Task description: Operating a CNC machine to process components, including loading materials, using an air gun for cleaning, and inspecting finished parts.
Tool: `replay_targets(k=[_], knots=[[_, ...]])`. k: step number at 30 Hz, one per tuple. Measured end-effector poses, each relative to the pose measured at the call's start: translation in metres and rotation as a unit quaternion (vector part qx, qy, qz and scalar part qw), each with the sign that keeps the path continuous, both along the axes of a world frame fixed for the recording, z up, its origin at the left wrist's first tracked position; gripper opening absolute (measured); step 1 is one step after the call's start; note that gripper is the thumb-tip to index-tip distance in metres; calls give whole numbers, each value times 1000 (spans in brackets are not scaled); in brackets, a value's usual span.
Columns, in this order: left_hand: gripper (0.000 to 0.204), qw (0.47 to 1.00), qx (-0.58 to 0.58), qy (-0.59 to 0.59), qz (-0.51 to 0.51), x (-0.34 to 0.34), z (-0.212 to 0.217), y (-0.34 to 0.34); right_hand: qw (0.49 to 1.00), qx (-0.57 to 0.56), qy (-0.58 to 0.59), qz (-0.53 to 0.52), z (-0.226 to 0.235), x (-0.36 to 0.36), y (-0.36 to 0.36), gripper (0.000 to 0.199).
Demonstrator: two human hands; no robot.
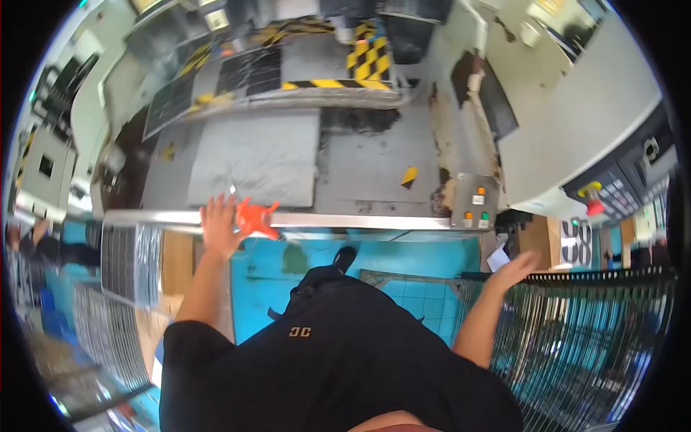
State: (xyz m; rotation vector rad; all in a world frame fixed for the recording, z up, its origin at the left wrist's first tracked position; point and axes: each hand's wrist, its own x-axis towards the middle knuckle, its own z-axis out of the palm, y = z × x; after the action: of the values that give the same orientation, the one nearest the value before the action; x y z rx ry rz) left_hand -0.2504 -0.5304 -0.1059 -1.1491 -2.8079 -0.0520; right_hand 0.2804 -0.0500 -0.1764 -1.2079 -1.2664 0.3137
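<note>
The left hand [219, 227], fingers spread, rests on the metal rail [345, 219] beside an orange clamp [255, 217], as if steadying. The right hand [515, 270] hovers open over wire racks [576, 338].

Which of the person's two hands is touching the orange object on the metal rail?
The left hand: it rests on the rail against the orange object, while the right hand hangs open above the wire racks, touching nothing.
</note>
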Motion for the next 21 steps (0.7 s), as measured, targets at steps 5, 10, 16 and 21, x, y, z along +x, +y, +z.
replay_targets(k=[5, 10, 16, 21], knots=[[102, 996, 37, -59, 64, 46, 7, 15, 746, -337, -418, 394, -263, 50, -230, 42], [109, 982, 82, -170, 29, 30, 13, 34, 490, -508, -417, 573, -409, 184, -315, 28], [45, 910, 298, -194, -213, 22, -4, 11, 933, -226, -152, 235, -88, 18, -115, 54], [116, 990, 95, -107, -12, 30, -3, 14, 977, 176, -47, -114, 229, 28, 94, 48]])
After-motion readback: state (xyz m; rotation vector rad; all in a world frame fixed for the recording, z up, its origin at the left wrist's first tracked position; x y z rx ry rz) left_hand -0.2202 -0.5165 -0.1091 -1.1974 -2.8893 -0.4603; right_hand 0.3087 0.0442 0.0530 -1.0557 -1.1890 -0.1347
